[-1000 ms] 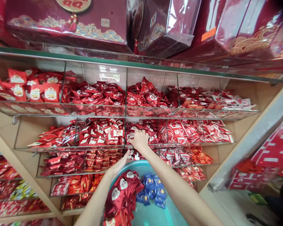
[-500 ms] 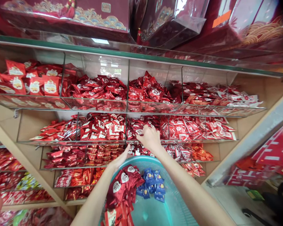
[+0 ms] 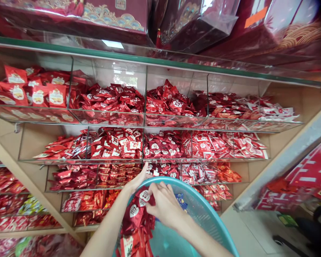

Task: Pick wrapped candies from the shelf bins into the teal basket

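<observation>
One teal basin is holding red packets along its left side. One right hand is curling its fingers over those packets; whether they are clamping one cannot be told. Blue packets are showing behind it. One left hand is resting at the rim, finger closure hidden. Beyond, glass shelves are displaying more packets; maroon boxes are standing on top.

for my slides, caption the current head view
Right hand at dark red packets in a teal basket, left hand at its rim, before packet-filled shelving.
</observation>
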Demonstrator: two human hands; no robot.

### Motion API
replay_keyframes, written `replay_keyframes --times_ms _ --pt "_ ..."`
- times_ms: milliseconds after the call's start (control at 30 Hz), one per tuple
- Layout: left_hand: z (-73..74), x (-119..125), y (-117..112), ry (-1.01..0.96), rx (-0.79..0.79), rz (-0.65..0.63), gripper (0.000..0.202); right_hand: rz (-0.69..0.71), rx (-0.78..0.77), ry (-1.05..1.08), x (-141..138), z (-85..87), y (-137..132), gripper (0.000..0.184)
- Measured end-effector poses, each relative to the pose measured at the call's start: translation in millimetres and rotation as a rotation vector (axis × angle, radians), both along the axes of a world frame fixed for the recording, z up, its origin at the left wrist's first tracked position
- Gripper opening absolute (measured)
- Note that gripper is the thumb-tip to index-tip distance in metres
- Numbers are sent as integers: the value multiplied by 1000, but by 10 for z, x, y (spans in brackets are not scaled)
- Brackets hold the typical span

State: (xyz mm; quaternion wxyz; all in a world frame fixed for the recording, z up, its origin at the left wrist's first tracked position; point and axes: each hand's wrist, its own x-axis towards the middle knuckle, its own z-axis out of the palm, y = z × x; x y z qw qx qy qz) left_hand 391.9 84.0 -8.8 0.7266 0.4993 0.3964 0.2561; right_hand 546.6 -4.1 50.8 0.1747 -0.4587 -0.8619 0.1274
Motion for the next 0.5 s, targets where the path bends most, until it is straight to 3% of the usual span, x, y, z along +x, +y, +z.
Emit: replay_keyframes --times_ms 233,500 --pt "10 1 -3 -81 -86 35 88 78 -23 -53 -165 -84 -22 39" --pt "7 4 40 -34 -69 32 89 55 -2 -69 -292 -267 10 27"
